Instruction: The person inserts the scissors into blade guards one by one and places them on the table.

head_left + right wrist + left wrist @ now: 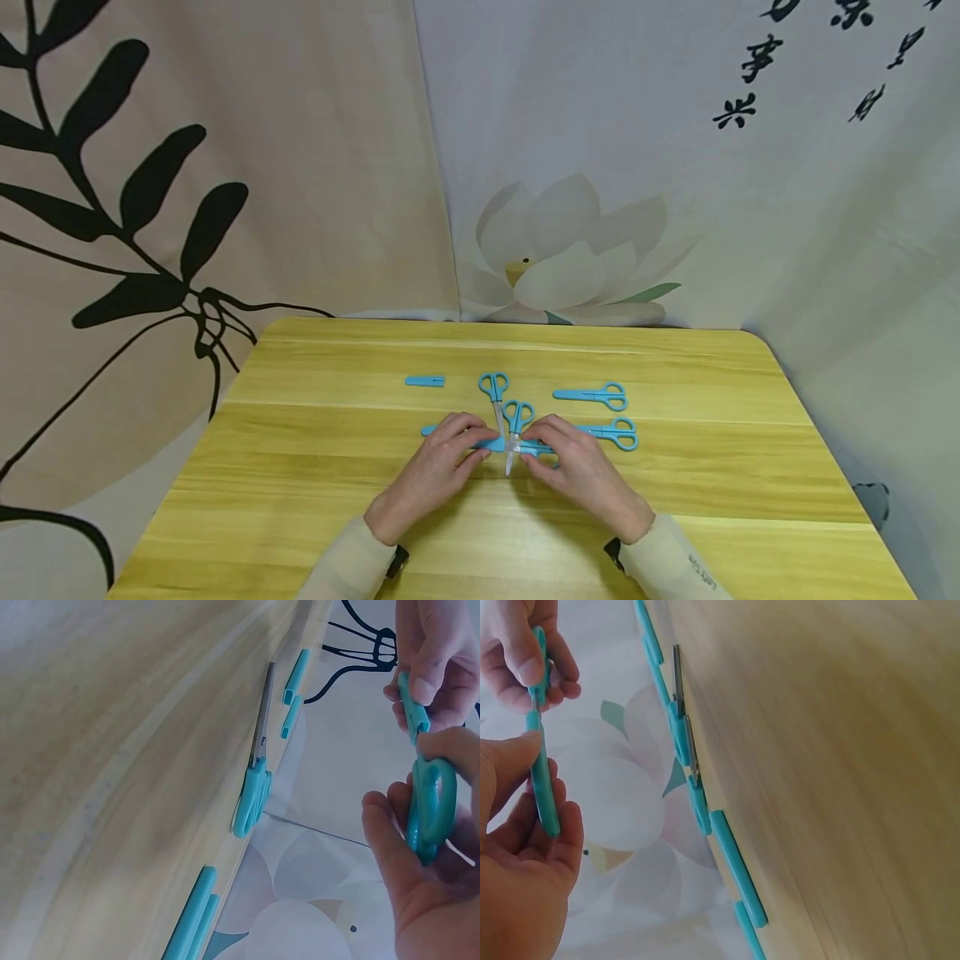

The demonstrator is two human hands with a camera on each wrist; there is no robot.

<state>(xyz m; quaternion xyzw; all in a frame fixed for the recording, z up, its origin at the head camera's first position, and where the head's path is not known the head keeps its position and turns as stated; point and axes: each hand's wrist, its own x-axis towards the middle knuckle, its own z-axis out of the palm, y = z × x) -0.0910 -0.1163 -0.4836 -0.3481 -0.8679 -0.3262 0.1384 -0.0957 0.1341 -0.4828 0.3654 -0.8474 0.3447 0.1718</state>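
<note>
Left hand's grip (pixel 442 457) pinched a blue tapered plastic sheath (pixel 544 784) | right hand's grip (pixel 576 462) pinched blue-handled metal scissors (pixel 429 802), blades partly in the sheath, raised above the yellow wooden tabletop (pixel 300 450) | bare-bladed scissors (pixel 514 435) lay beyond, sheathed scissors (pixel 585 395) far right, loose sheaths (pixel 425 381) left

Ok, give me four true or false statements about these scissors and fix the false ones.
The left hand holds a light-blue plastic blade cover, the right hand blue-handled metal scissors. True.
Their blades are fully inside the cover. False: some metal shows between handles and cover.
Two bare-bladed, blue-handled scissors lie on the yellow wooden table. True.
Both sheathed scissors lie on its left half. False: the blue sheathed scissors lie on its right half.
</note>
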